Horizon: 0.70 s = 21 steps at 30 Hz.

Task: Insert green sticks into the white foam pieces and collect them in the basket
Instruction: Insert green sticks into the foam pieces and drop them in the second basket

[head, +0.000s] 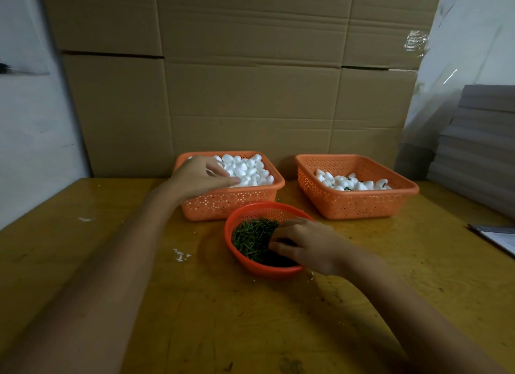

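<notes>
Scuffed yellow table [195, 318], cardboard wall [250, 108]

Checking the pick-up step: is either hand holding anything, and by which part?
Cannot be told. The left hand reaches into the foam pieces, the right hand into the green sticks; curled fingers hide any hold.

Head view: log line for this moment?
left hand: at foam pieces | right hand: in green sticks | right basket: partly filled
</notes>
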Each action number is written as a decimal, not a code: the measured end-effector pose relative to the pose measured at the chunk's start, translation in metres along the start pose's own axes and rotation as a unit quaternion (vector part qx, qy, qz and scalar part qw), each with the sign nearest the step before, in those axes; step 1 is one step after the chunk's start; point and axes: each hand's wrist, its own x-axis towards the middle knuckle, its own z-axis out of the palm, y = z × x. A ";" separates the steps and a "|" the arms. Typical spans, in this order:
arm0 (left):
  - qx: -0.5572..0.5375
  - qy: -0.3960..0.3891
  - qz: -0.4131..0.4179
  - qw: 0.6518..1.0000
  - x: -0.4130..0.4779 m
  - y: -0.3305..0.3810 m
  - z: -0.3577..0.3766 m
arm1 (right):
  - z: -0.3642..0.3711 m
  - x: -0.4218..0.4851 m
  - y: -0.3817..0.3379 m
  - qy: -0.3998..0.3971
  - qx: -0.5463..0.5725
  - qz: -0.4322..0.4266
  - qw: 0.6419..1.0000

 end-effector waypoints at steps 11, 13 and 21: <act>-0.271 0.076 0.037 0.959 -0.049 0.029 0.017 | 0.000 -0.003 -0.004 0.120 0.056 -0.039 0.990; -0.285 0.060 0.044 0.956 -0.058 0.034 0.021 | -0.001 -0.004 -0.008 0.186 0.095 -0.027 0.978; -0.317 0.035 0.062 0.946 -0.082 0.031 0.049 | -0.009 -0.005 -0.012 0.281 0.477 0.023 0.832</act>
